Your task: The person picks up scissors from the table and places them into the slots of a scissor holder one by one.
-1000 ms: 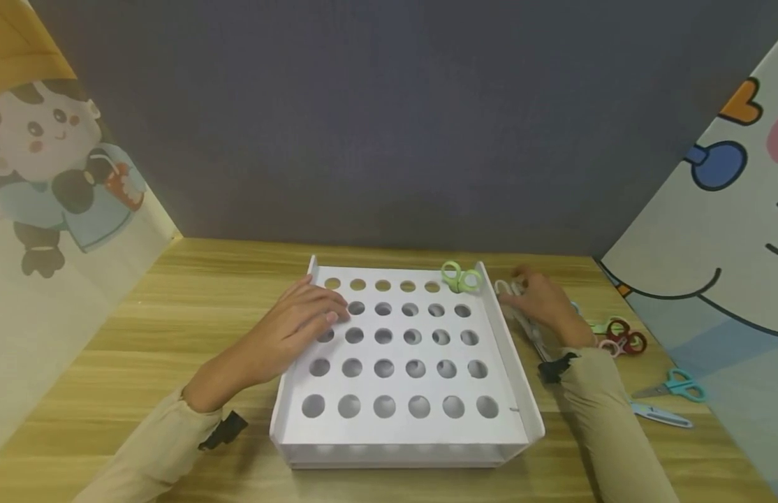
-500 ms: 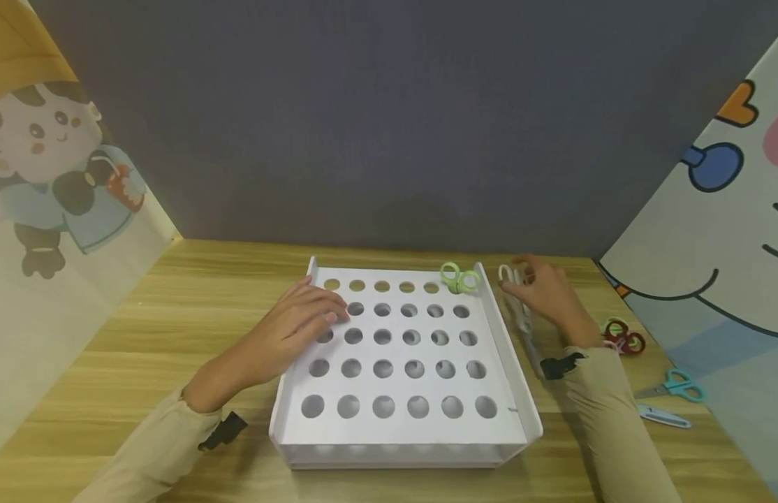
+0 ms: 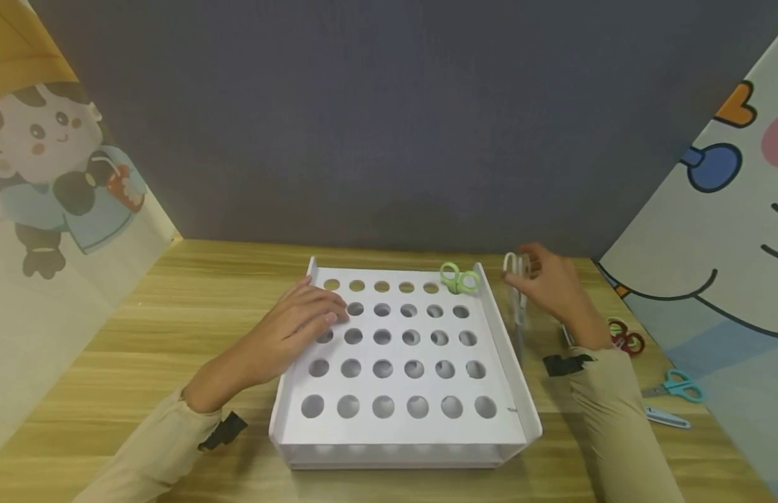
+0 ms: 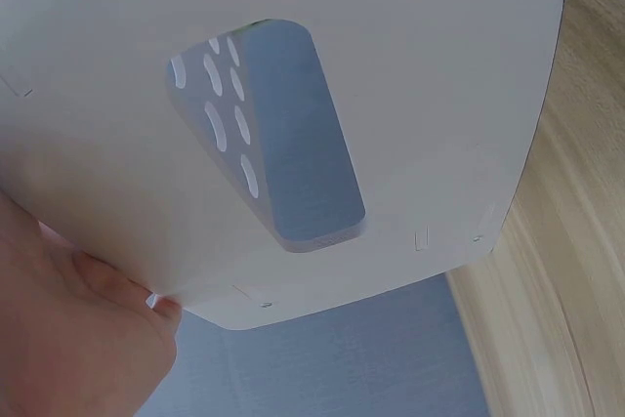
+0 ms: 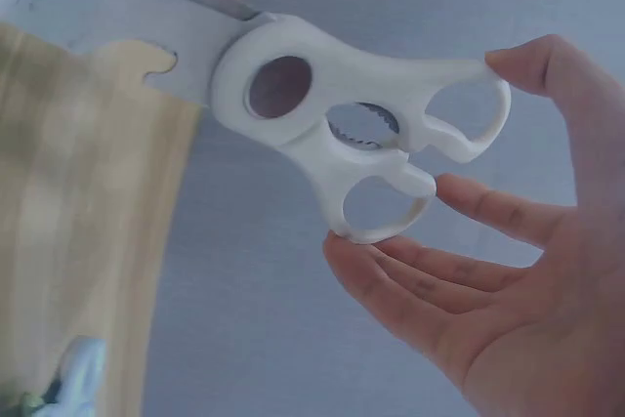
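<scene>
In my right hand (image 3: 552, 286) I hold white-handled kitchen scissors (image 5: 376, 70), with thumb and fingertips pinching the two handle loops. Their wide metal blades run off the edge of the right wrist view. In the head view they hang upright, just outside the right wall of a white rack (image 3: 398, 353) whose top has rows of round holes. My left hand (image 3: 297, 321) rests over the rack's left wall, its fingers lying on the holed top. The left wrist view shows that wall's outer face (image 4: 439, 144) with a cut-out slot.
Small green scissors (image 3: 457, 282) stand in the rack's back right hole. On the table at right lie dark red scissors (image 3: 633, 342), turquoise scissors (image 3: 681, 385) and a light blue item (image 3: 668, 418). A grey panel (image 3: 389, 126) rises behind.
My right hand has lifted the white kitchen scissors from beside the rack, and they have swung from slanted to upright. My left hand and the rack have stayed put.
</scene>
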`<state>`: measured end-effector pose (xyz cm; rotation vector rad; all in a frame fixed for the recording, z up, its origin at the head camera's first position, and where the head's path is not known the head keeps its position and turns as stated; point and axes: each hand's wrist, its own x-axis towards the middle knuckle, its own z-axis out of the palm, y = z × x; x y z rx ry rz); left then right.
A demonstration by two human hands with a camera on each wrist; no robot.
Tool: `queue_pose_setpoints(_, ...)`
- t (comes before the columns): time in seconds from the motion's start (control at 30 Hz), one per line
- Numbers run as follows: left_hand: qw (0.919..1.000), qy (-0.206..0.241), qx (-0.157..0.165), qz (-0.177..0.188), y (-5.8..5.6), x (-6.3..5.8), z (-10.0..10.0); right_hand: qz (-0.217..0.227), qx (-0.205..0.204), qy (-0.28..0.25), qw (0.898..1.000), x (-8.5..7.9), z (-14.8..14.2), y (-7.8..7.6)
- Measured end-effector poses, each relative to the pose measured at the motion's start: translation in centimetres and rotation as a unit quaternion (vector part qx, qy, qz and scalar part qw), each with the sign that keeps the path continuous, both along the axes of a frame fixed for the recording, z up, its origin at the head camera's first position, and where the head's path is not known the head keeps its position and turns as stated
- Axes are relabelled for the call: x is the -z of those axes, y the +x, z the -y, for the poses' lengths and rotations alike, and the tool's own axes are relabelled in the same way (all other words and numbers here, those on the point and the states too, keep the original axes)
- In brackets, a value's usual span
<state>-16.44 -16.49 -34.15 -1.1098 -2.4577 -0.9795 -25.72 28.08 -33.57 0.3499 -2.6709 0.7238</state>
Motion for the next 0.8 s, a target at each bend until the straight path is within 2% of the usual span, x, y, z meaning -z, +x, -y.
queue_pose_setpoints(0.4, 1.0000, -0.002, -0.002, 0.005, 0.1, -0.1, -0.1, -0.056, -0.032, -0.006, 0.998, -2.2, 1.2, 1.5)
queue_pose_setpoints(0.67, 1.0000, -0.005, -0.001, 0.006, 0.1, -0.1, 0.0, -0.166, -0.045, -0.007, 0.985, -3.3, 2.0, 2.2)
queue_pose_setpoints(0.8, 1.0000, -0.006, -0.001, 0.005, 0.0, -0.2, 0.0, -0.202, -0.043, -0.010, 0.978, -4.1, 2.4, 2.7)
